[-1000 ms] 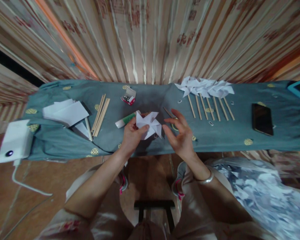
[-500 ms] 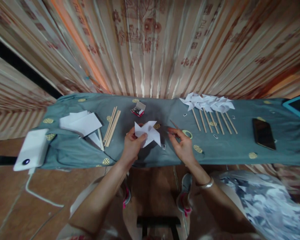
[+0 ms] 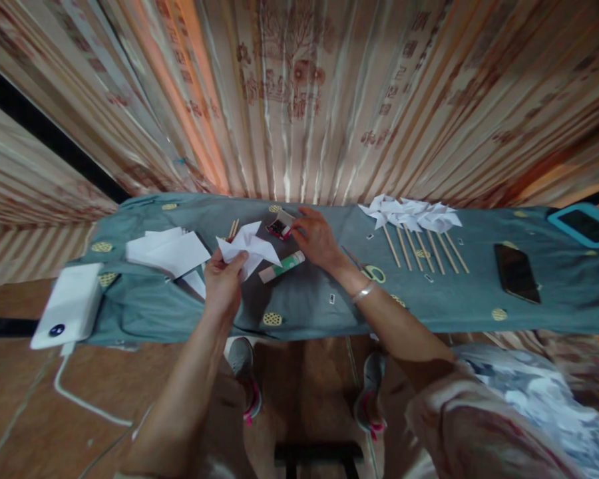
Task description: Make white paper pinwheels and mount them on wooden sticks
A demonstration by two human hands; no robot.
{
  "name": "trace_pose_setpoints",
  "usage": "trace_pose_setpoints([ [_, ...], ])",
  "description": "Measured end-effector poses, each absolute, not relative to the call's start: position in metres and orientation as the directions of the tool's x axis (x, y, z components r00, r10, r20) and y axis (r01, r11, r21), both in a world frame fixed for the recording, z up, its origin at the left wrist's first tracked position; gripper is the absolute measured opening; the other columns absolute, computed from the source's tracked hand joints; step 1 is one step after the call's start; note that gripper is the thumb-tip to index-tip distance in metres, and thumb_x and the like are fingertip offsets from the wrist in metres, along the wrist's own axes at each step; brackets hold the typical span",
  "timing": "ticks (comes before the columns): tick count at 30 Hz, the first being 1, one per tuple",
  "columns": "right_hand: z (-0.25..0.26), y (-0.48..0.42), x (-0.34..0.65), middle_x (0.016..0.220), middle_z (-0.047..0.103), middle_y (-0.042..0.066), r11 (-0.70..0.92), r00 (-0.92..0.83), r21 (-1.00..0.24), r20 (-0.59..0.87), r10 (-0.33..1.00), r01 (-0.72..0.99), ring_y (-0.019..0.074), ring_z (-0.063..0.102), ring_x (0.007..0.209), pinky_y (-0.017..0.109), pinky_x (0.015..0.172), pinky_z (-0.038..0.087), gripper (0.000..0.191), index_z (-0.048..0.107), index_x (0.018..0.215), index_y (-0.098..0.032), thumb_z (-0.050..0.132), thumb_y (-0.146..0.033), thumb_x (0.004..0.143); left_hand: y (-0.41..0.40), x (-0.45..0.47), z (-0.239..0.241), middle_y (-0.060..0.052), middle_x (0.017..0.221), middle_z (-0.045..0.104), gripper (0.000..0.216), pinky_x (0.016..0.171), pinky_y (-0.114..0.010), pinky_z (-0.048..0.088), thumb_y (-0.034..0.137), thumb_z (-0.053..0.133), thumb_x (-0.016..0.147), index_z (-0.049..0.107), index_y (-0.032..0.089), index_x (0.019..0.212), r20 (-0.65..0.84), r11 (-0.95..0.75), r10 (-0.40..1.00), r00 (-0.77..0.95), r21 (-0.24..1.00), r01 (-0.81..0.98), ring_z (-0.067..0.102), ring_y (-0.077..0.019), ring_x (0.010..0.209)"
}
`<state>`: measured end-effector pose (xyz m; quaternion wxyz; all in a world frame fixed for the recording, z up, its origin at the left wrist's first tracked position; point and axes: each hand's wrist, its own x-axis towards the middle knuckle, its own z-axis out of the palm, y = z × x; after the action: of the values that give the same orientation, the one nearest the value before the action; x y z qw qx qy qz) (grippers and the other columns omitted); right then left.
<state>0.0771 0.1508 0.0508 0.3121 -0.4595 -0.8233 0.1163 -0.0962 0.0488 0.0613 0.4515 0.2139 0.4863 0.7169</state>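
Note:
A folded white paper pinwheel (image 3: 252,247) is pinched between the thumb and fingers of my left hand (image 3: 223,278), above the left-middle of the cloth. My right hand (image 3: 317,238) reaches to a small red box of dark pins (image 3: 278,229); its fingers are bent and apart, with the tips at the right side of the box. Whether a fingertip grips the box or a pin is too small to tell. Below the box lies a green and white glue stick (image 3: 282,267). Wooden sticks (image 3: 233,229) are mostly hidden behind the pinwheel.
White paper sheets (image 3: 172,251) and a white power bank (image 3: 70,303) lie at the left. On the right are scissors (image 3: 374,273), several finished pinwheels (image 3: 414,214) on sticks, a dark phone (image 3: 516,273) and a blue-framed device (image 3: 586,225). A curtain (image 3: 299,133) hangs behind.
My left hand has carried the pinwheel to the left, uncovering the glue stick and covering most of the loose sticks. My right hand has moved left and away from me, to the pin box.

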Motion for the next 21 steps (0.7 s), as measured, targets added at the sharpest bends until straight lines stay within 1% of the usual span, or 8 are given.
trace_pose_setpoints([
  [2,0.052,0.168,0.060,0.139,0.057,0.015,0.531,-0.405,-0.402,0.359,0.841,0.746,0.0291,0.048,0.132,0.046,0.113,0.038,0.022,0.074,0.085,-0.015,0.052,-0.013,0.085,0.050,-0.103,0.064,0.003,0.069,0.069,0.035,0.067,-0.024,0.050,0.022,0.083,0.047,0.063,0.017,0.076,-0.122,-0.133,0.849,-0.514,0.893,-0.431,0.062,-0.0117,0.062],
  [4,0.052,0.180,0.047,0.132,0.060,0.018,0.546,-0.464,-0.322,0.299,0.834,0.774,0.0302,0.048,0.129,0.046,0.110,0.040,0.024,0.074,0.087,-0.012,0.051,-0.013,0.087,0.050,-0.106,0.066,0.004,0.067,0.068,0.037,0.064,-0.024,0.050,0.022,0.082,0.047,0.063,0.018,0.078,-0.119,-0.137,0.847,-0.518,0.892,-0.430,0.061,-0.0113,0.058],
  [6,0.053,0.187,0.039,0.128,0.060,0.022,0.549,-0.499,-0.274,0.235,0.834,0.790,0.0319,0.046,0.129,0.046,0.106,0.042,0.025,0.074,0.089,-0.008,0.050,-0.011,0.087,0.049,-0.107,0.068,0.005,0.064,0.067,0.038,0.062,-0.024,0.049,0.022,0.082,0.048,0.063,0.018,0.080,-0.122,-0.135,0.847,-0.518,0.892,-0.431,0.060,-0.0105,0.055],
  [8,0.053,0.191,0.035,0.129,0.058,0.024,0.547,-0.516,-0.245,0.183,0.837,0.801,0.0342,0.044,0.129,0.047,0.103,0.044,0.024,0.074,0.092,-0.006,0.051,-0.011,0.086,0.049,-0.107,0.069,0.006,0.063,0.066,0.037,0.060,-0.023,0.049,0.022,0.082,0.049,0.062,0.018,0.080,-0.115,-0.138,0.847,-0.518,0.895,-0.424,0.060,-0.0104,0.054],
  [13,0.053,0.196,0.031,0.127,0.057,0.027,0.541,-0.531,-0.209,0.109,0.841,0.815,0.0371,0.045,0.125,0.049,0.097,0.046,0.023,0.072,0.099,-0.004,0.057,-0.013,0.084,0.049,-0.107,0.068,0.005,0.065,0.067,0.035,0.062,-0.024,0.051,0.024,0.082,0.051,0.061,0.018,0.078,-0.105,-0.135,0.851,-0.515,0.903,-0.408,0.062,-0.0115,0.058],
  [17,0.048,0.197,0.028,0.122,0.060,0.027,0.538,-0.527,-0.214,0.109,0.843,0.815,0.0363,0.048,0.121,0.046,0.093,0.048,0.025,0.073,0.099,-0.003,0.054,-0.013,0.086,0.049,-0.106,0.066,0.004,0.068,0.068,0.033,0.065,-0.024,0.051,0.024,0.082,0.051,0.061,0.018,0.076,-0.110,-0.128,0.855,-0.507,0.902,-0.412,0.063,-0.0119,0.061],
  [21,0.043,0.200,0.027,0.120,0.062,0.025,0.545,-0.533,-0.237,0.120,0.838,0.804,0.0346,0.050,0.119,0.045,0.095,0.046,0.027,0.074,0.098,-0.004,0.051,-0.011,0.086,0.049,-0.104,0.068,0.004,0.068,0.069,0.032,0.065,-0.023,0.050,0.022,0.082,0.051,0.062,0.018,0.075,-0.103,-0.139,0.859,-0.502,0.896,-0.421,0.063,-0.0112,0.061],
])
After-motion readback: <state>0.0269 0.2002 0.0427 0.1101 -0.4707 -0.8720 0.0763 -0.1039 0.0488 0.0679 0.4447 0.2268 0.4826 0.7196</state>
